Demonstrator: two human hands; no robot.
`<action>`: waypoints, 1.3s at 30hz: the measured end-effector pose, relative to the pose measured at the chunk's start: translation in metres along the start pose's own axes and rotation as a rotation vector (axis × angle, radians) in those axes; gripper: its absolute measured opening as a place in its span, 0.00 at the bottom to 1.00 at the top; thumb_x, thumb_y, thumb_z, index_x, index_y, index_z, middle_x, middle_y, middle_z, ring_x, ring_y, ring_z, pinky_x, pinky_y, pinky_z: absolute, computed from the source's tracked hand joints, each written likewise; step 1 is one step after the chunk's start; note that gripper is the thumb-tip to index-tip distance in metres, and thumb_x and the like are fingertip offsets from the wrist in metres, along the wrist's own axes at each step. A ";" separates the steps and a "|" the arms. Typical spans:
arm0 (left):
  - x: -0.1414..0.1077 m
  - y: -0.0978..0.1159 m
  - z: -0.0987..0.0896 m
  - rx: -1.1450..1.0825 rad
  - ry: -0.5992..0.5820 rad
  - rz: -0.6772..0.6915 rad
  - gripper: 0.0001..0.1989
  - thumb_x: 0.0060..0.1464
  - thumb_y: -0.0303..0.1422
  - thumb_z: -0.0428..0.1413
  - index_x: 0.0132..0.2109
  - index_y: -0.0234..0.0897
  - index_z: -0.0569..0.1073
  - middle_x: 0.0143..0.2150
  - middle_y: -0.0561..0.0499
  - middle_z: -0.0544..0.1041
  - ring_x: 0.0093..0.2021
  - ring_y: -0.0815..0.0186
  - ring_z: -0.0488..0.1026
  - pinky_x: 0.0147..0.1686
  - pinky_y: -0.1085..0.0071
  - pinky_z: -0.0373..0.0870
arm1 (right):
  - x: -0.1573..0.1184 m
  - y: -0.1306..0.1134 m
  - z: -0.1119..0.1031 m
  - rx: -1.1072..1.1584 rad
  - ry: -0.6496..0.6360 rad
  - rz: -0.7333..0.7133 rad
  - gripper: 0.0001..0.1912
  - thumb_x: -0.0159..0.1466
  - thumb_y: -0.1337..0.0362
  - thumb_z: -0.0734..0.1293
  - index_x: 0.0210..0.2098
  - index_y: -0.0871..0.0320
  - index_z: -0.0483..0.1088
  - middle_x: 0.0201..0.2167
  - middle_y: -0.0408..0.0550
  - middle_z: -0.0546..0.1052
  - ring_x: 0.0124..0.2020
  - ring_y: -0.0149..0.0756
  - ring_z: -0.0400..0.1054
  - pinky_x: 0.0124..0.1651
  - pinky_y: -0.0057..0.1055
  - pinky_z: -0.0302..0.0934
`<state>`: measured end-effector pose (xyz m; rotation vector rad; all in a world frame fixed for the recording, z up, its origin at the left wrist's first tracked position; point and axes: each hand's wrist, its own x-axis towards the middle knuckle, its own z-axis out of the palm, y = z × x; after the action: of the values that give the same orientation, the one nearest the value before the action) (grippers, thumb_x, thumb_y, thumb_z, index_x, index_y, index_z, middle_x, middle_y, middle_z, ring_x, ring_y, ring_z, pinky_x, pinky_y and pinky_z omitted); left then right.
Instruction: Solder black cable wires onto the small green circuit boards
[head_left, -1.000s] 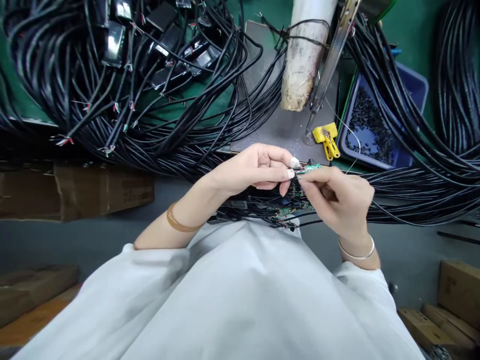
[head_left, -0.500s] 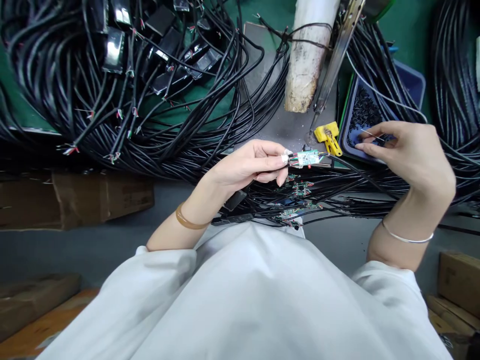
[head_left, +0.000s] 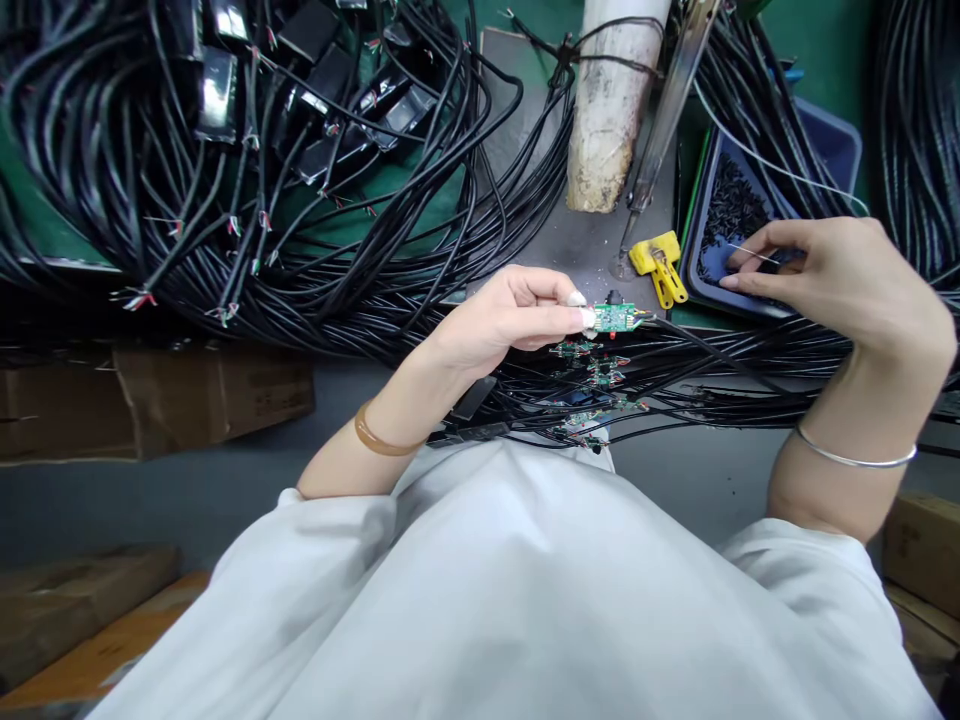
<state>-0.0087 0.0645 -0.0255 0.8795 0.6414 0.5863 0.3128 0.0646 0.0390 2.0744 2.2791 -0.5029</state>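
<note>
My left hand [head_left: 517, 318] is closed, thumb and fingers pinching the left end of a small green circuit board [head_left: 615, 318]. Fine coloured wires and a black cable [head_left: 697, 345] run off the board's right end. My right hand [head_left: 832, 275] pinches a thin silvery solder wire [head_left: 750, 253], its tip pointing left over the edge of a blue bin [head_left: 847, 150]. Just above the board lies a yellow clip [head_left: 660, 268]. A soldering iron [head_left: 660, 130] slants down with its tip beside the clip, next to a white, scorched tube [head_left: 600, 150].
Small black pieces [head_left: 731, 200] fill part of the bin. Black cable bundles [head_left: 300, 270] with bared ends cover the left side, and more hang [head_left: 919, 150] at the right. Several other boards [head_left: 600, 370] lie close to my body. A cardboard box [head_left: 217, 400] stands below left.
My right hand has moved a little right with the solder wire. The board in my left hand has shifted slightly and turned, showing more of its face. The view has shifted slightly.
</note>
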 end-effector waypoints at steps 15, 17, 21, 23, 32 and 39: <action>0.001 -0.004 0.003 -0.015 0.019 0.006 0.12 0.46 0.36 0.69 0.29 0.34 0.75 0.18 0.59 0.60 0.17 0.79 0.51 0.18 0.77 0.40 | -0.001 -0.002 0.011 -0.011 0.079 0.123 0.18 0.60 0.54 0.70 0.34 0.65 0.79 0.19 0.35 0.73 0.21 0.14 0.59 0.35 0.29 0.53; 0.000 -0.004 0.004 -0.005 0.032 0.003 0.13 0.46 0.37 0.69 0.28 0.34 0.75 0.17 0.60 0.59 0.17 0.79 0.50 0.18 0.77 0.39 | -0.003 -0.002 0.014 0.000 0.119 0.091 0.14 0.62 0.56 0.71 0.34 0.64 0.79 0.18 0.35 0.71 0.20 0.15 0.57 0.35 0.29 0.54; -0.001 -0.004 0.006 0.014 0.072 -0.007 0.15 0.45 0.38 0.70 0.28 0.34 0.73 0.17 0.60 0.58 0.17 0.80 0.49 0.18 0.77 0.39 | -0.006 0.001 0.023 -0.044 0.203 0.008 0.09 0.62 0.60 0.73 0.36 0.60 0.78 0.22 0.40 0.74 0.22 0.21 0.59 0.35 0.29 0.54; -0.002 -0.004 0.008 0.014 0.088 -0.001 0.16 0.44 0.38 0.70 0.28 0.34 0.73 0.18 0.60 0.59 0.17 0.80 0.49 0.18 0.77 0.39 | -0.007 0.003 0.028 -0.102 0.227 -0.023 0.08 0.63 0.60 0.72 0.37 0.59 0.77 0.27 0.44 0.76 0.25 0.25 0.62 0.36 0.30 0.54; -0.005 -0.005 0.006 0.012 0.087 0.023 0.17 0.46 0.41 0.69 0.31 0.35 0.72 0.17 0.60 0.60 0.16 0.79 0.53 0.17 0.79 0.43 | -0.011 0.004 0.039 -0.179 0.372 0.026 0.08 0.66 0.60 0.68 0.44 0.55 0.73 0.45 0.50 0.79 0.39 0.38 0.73 0.44 0.33 0.62; 0.001 0.000 0.023 0.204 0.105 0.096 0.13 0.50 0.38 0.68 0.32 0.33 0.75 0.19 0.56 0.67 0.18 0.77 0.61 0.17 0.79 0.49 | -0.010 0.005 0.036 -0.081 0.483 0.077 0.09 0.69 0.60 0.64 0.47 0.54 0.70 0.41 0.49 0.80 0.28 0.34 0.68 0.45 0.35 0.62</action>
<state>0.0081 0.0536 -0.0145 1.0802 0.7670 0.6643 0.3112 0.0462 0.0058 2.4402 2.3749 0.1115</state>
